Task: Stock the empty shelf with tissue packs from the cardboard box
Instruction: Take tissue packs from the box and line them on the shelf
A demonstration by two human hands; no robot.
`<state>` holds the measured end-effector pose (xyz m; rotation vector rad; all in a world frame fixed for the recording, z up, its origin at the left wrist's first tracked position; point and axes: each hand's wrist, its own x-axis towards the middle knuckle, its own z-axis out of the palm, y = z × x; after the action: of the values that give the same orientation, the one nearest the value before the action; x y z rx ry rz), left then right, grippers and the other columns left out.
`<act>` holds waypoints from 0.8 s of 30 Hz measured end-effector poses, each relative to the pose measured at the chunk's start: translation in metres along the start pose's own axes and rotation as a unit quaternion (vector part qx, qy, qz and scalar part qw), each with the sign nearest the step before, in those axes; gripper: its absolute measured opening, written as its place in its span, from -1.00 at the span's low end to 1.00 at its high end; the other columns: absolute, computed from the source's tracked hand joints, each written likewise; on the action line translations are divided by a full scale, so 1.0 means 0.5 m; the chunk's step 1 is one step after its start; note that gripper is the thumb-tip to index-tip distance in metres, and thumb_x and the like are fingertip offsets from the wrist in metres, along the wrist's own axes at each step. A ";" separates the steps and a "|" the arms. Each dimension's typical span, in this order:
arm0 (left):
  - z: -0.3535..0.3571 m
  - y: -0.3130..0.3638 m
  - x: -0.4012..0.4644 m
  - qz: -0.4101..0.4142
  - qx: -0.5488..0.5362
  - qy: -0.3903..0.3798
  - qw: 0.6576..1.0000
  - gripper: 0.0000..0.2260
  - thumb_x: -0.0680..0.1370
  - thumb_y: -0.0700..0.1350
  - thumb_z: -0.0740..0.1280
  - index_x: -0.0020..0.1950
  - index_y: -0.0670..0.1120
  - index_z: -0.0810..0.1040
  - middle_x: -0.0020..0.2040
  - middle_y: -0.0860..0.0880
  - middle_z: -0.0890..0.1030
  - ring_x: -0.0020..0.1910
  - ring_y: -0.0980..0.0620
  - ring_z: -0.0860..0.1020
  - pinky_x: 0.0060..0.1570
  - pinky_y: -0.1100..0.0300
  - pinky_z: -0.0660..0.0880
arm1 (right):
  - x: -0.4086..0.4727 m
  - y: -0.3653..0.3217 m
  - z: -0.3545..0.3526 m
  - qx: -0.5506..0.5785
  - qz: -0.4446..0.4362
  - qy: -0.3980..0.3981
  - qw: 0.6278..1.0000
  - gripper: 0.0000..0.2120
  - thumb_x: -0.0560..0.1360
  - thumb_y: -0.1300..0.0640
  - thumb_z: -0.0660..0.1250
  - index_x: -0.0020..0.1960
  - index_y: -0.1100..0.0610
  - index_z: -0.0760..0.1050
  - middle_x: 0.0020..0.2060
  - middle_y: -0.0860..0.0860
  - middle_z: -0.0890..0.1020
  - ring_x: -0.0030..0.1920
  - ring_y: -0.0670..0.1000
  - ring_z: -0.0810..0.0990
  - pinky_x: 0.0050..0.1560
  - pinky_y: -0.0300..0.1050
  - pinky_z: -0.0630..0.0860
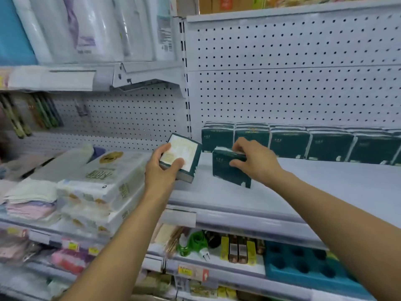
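My left hand (161,168) grips a dark green tissue pack (184,154) with a pale printed face, tilted in the air over the left end of the white shelf (314,187). My right hand (253,158) holds the top of a second dark green tissue pack (227,172), which stands upright on the shelf in front of the row. A row of several dark green tissue packs (303,144) lines the back of the shelf against the white pegboard (293,83). The cardboard box is out of view.
Stacked white tissue bundles (97,183) and folded cloths (30,200) fill the shelf to the left. Below are small goods, price tags (186,272) and a teal tray (303,263). Large wrapped packs (97,29) stand on the upper left shelf.
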<state>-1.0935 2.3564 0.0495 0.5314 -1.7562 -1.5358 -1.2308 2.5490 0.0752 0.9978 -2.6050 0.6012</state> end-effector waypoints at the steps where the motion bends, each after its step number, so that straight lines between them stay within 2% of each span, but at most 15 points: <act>1: 0.001 -0.004 0.009 0.001 0.000 -0.001 1.000 -0.58 0.53 -0.20 0.41 0.35 0.09 0.48 0.06 0.15 0.51 -0.01 0.03 0.52 0.06 -0.02 0.60 | 0.003 0.007 0.010 -0.011 -0.015 0.004 1.000 -0.66 0.49 -0.07 0.40 0.19 -0.01 0.41 0.07 -0.06 0.56 0.08 0.04 0.51 -0.12 -0.06 0.42; 5: -0.002 -0.023 0.044 -0.008 -0.005 -0.008 1.000 -0.60 0.53 -0.22 0.41 0.30 0.12 0.49 0.07 0.16 0.51 0.06 -0.01 0.52 0.08 -0.05 0.59 | -0.008 0.040 0.043 -0.070 -0.082 0.053 0.993 -0.48 0.42 -0.06 0.48 0.33 0.00 0.45 0.28 -0.04 0.49 0.23 0.07 0.45 0.04 0.06 0.51; 9: -0.005 -0.043 0.081 -0.004 0.010 -0.012 1.000 -0.60 0.53 -0.21 0.41 0.30 0.12 0.49 0.18 0.02 0.52 0.09 -0.02 0.51 0.03 0.03 0.55 | 0.018 0.057 0.082 -0.064 -0.118 0.100 0.986 -0.50 0.38 0.07 0.53 0.29 0.11 0.52 0.22 0.04 0.56 0.21 0.15 0.51 0.04 0.10 0.54; 13: -0.011 -0.060 0.112 -0.016 -0.006 -0.018 1.000 -0.62 0.52 -0.23 0.42 0.24 0.15 0.51 0.12 0.06 0.54 0.08 -0.04 0.54 0.01 -0.01 0.56 | 0.092 0.053 0.120 -0.067 -0.141 0.107 0.982 -0.53 0.38 0.12 0.53 0.26 0.15 0.54 0.22 0.07 0.59 0.21 0.16 0.55 0.26 0.09 0.42; 15: -0.017 -0.065 0.124 -0.020 -0.013 -0.019 1.000 -0.62 0.52 -0.24 0.42 0.23 0.15 0.51 0.09 0.09 0.54 0.02 0.04 0.54 -0.07 0.14 0.56 | 0.124 0.053 0.139 -0.053 -0.135 0.104 0.984 -0.54 0.42 0.13 0.50 0.29 0.15 0.52 0.27 0.06 0.55 0.29 0.14 0.50 0.36 0.05 0.33; 17: -0.026 -0.066 0.135 -0.018 -0.013 -0.019 1.000 -0.63 0.53 -0.25 0.41 0.24 0.13 0.51 0.05 0.14 0.52 -0.05 0.13 0.52 -0.24 0.34 0.51 | 0.148 0.052 0.153 -0.046 -0.129 0.100 0.985 -0.54 0.46 0.13 0.47 0.32 0.14 0.49 0.32 0.04 0.52 0.36 0.11 0.43 0.36 0.03 0.34; 19: -0.034 -0.069 0.147 -0.020 -0.015 -0.022 0.999 -0.63 0.54 -0.25 0.40 0.26 0.12 0.51 0.05 0.15 0.51 -0.07 0.14 0.52 -0.35 0.41 0.49 | 0.170 0.053 0.160 -0.053 -0.131 0.096 0.985 -0.54 0.47 0.11 0.45 0.34 0.12 0.47 0.35 0.02 0.49 0.40 0.09 0.38 0.33 0.04 0.39; 22: -0.039 -0.069 0.160 -0.025 -0.018 -0.029 0.999 -0.62 0.54 -0.24 0.40 0.26 0.13 0.50 0.07 0.13 0.53 -0.08 0.11 0.55 -0.38 0.38 0.51 | 0.194 0.057 0.168 -0.066 -0.132 0.094 0.985 -0.54 0.49 0.11 0.43 0.36 0.13 0.45 0.39 0.01 0.45 0.44 0.08 0.34 0.37 0.01 0.33; 24: -0.042 -0.070 0.164 -0.024 -0.018 -0.033 0.999 -0.62 0.54 -0.24 0.40 0.26 0.14 0.50 0.06 0.15 0.53 -0.08 0.10 0.55 -0.32 0.31 0.54 | 0.206 0.062 0.174 -0.073 -0.136 0.100 0.983 -0.54 0.49 0.13 0.43 0.36 0.15 0.46 0.40 0.02 0.45 0.44 0.08 0.34 0.37 -0.01 0.32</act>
<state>-1.1363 2.2764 0.0365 0.5127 -1.7736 -1.6331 -1.3363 2.4703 0.0323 1.1544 -2.2524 0.4120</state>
